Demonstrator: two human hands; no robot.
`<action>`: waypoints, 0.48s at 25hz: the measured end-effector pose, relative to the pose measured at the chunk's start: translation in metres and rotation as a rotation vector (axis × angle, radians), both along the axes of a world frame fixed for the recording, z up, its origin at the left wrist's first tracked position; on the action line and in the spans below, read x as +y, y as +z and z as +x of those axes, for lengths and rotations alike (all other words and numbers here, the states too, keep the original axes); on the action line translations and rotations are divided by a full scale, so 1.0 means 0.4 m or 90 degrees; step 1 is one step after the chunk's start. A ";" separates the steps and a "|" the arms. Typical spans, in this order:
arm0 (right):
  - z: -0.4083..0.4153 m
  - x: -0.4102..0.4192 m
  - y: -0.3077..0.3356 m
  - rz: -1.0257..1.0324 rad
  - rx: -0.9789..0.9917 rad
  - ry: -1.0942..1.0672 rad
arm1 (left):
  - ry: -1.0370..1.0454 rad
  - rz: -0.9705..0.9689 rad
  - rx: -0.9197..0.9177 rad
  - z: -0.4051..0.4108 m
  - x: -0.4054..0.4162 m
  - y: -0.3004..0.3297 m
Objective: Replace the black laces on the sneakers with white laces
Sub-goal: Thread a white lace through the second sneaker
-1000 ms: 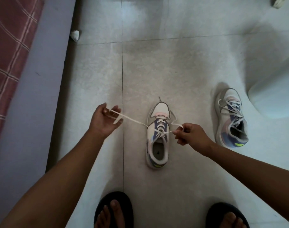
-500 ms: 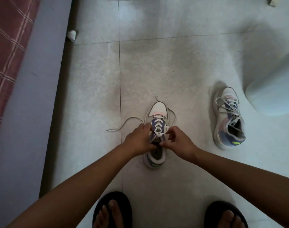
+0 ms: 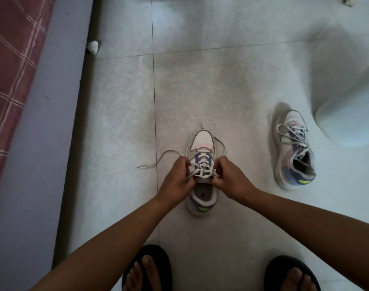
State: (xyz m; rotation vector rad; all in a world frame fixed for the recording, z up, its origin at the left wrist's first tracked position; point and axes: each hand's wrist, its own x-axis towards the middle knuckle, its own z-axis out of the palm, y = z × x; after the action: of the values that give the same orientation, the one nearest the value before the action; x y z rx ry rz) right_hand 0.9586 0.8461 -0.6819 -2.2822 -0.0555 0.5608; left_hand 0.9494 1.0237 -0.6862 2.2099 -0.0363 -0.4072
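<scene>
Left hand and right hand each pinch the white lace over the near sneaker on the floor.

Black sandals on tiled floor; checked red cloth lies left.

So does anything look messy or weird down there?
A little. A crumpled white scrap lies on the pale tiled floor by the bed edge, and the second white-and-blue sneaker sits off to the right, angled, with its white laces loose.
</scene>
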 end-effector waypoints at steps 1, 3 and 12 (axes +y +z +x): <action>0.003 0.000 0.001 0.000 -0.008 0.005 | -0.013 0.003 -0.016 0.000 0.004 0.000; 0.004 0.008 0.001 0.001 -0.026 0.013 | -0.055 0.027 -0.073 0.003 0.011 0.000; -0.013 0.042 0.006 0.258 0.119 -0.225 | 0.150 -0.043 0.136 0.039 -0.026 0.012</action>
State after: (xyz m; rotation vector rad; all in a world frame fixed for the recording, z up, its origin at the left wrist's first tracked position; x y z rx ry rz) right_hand 0.9535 0.8628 -0.6794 -1.7852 0.2955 0.5172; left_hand 0.9650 1.0134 -0.6816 2.0641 0.3175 -0.4989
